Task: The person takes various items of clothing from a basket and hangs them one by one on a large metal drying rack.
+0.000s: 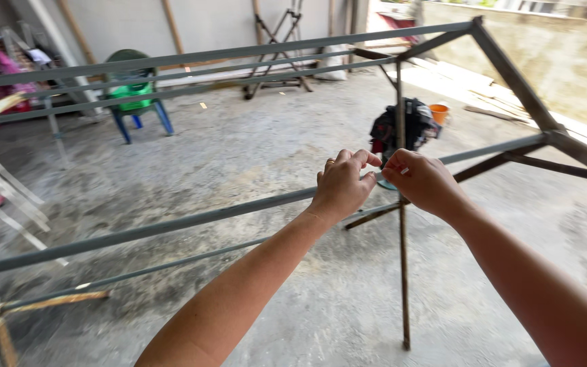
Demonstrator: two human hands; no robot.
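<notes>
A grey metal rail (171, 224) of a drying frame runs from the left edge of the view toward the frame's right corner, and both hands meet over it near the middle. The left hand (342, 185) curls its grip narrow around the rail; the right hand (421, 180) pinches something small and pale, too small to identify. Beyond, on the concrete floor (253, 156), stand an orange bucket (439, 112), its contents hidden, a dark bundle of clothes (412, 126) and a green plastic chair (134, 95).
</notes>
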